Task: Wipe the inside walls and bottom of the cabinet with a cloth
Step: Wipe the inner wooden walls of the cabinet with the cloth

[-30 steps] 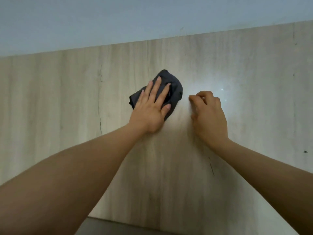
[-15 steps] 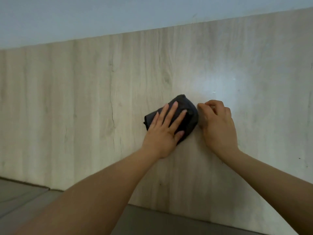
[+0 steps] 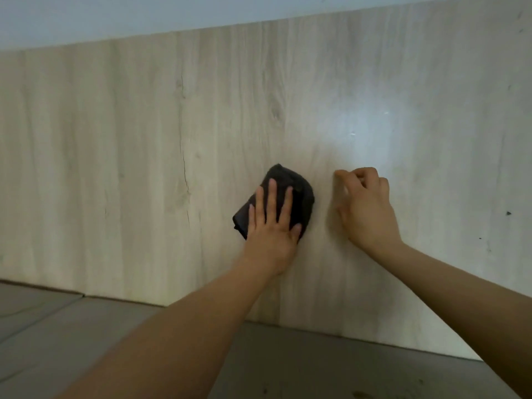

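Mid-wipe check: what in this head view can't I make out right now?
- Panel patch under the dark cloth: covered by cloth and left hand.
- Right hand fingertips: curled under, so contact with the wood panel is unclear.
- Small dark specks: too small to identify.
- Both elbows: cut off by bottom edge.

Left hand [image 3: 273,226] lies flat with straight fingers pointing toward twelve o'clock, while right hand [image 3: 365,208], at its three o'clock, has its fingers curled.

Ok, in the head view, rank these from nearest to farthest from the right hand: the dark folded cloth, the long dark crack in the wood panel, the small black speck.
From the right hand:
1. Dark folded cloth, just left, under the left hand.
2. Small black speck, right on the wood panel.
3. Long dark crack, far left.
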`<state>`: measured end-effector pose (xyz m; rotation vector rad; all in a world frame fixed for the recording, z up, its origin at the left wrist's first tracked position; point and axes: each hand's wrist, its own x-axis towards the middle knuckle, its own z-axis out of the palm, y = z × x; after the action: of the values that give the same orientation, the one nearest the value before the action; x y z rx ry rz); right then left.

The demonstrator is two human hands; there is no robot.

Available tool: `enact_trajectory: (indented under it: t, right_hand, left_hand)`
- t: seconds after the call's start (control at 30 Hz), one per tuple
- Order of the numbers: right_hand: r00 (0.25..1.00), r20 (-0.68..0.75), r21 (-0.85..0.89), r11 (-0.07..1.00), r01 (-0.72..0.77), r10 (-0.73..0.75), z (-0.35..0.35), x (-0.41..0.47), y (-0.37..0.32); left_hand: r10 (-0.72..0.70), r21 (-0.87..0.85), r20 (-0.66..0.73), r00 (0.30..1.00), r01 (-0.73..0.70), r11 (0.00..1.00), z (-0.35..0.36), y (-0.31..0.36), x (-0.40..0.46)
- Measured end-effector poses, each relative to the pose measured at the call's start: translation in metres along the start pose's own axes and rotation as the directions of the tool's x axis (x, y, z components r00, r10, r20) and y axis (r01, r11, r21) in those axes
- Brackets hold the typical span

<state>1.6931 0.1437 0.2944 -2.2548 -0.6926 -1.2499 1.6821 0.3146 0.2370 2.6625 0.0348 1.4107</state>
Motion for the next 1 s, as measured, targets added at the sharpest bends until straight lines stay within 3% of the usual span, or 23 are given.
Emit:
enact_trajectory:
  t: [0.07,0.13,0.2,0.27,0.33,0.4,0.47,0.63,0.7,0.77,0.83,0.87,0.93,1.0]
  right_hand:
    - [0.999,0.032,-0.004,1.000,-0.011,0.011,0.000,-0.007,0.000]
    - [0.997,0.078,-0.005,1.000,-0.003,0.004,0.005,-0.014,-0.003]
    - [0.996,0.090,0.005,1.000,0.005,-0.006,0.008,-0.018,-0.005]
    - [0.997,0.076,0.012,1.000,0.007,-0.008,0.012,-0.022,-0.005]
    - [0.998,0.067,0.022,1.000,0.009,-0.010,0.016,-0.024,-0.004]
    - [0.997,0.074,0.016,1.000,0.020,-0.021,0.017,-0.027,-0.001]
    - [0.995,0.092,-0.005,0.999,0.047,-0.046,0.016,-0.034,0.003]
    - [0.985,0.141,-0.018,0.995,0.099,-0.096,0.010,-0.044,0.014]
    - [0.987,0.137,-0.012,0.996,0.089,-0.086,0.009,-0.042,0.017]
    - [0.990,0.121,0.003,0.997,0.077,-0.077,0.010,-0.041,0.017]
    - [0.991,0.111,0.030,0.997,0.074,-0.077,0.014,-0.044,0.015]
    - [0.989,0.123,0.040,0.996,0.079,-0.083,0.016,-0.048,0.015]
    - [0.980,0.165,0.029,0.993,0.111,-0.115,0.022,-0.056,0.017]
    - [0.967,0.212,0.018,0.990,0.137,-0.138,0.023,-0.065,0.020]
  left_hand:
    - [0.237,0.094,0.026,0.971,-0.239,0.967,-0.002,-0.023,-0.002]
    - [0.236,0.172,0.046,0.971,-0.240,0.955,-0.013,-0.050,0.002]
    - [-0.034,0.124,0.065,0.997,0.026,0.992,-0.027,-0.070,0.004]
    - [-0.316,-0.012,0.033,0.948,0.317,0.948,-0.032,-0.072,0.006]
    - [-0.389,-0.076,0.007,0.921,0.388,0.918,-0.022,-0.059,0.002]
    - [-0.216,-0.028,-0.004,0.976,0.216,0.976,0.001,-0.040,-0.013]
    - [0.101,0.091,0.011,0.995,-0.102,0.991,0.029,-0.023,-0.038]
    - [0.463,0.247,0.120,0.878,-0.478,0.843,0.027,-0.041,-0.040]
    - [0.452,0.291,0.110,0.885,-0.463,0.837,0.007,-0.069,-0.029]
    - [0.210,0.229,0.061,0.976,-0.218,0.949,-0.010,-0.087,-0.026]
    - [-0.050,0.127,0.048,0.998,0.043,0.991,-0.013,-0.077,-0.028]
    - [-0.094,0.092,0.039,0.995,0.090,0.992,-0.010,-0.065,-0.031]
    - [-0.013,0.075,0.111,0.994,0.005,0.997,0.004,-0.034,-0.039]
    - [0.206,0.120,0.284,0.936,-0.248,0.961,0.024,-0.007,-0.056]
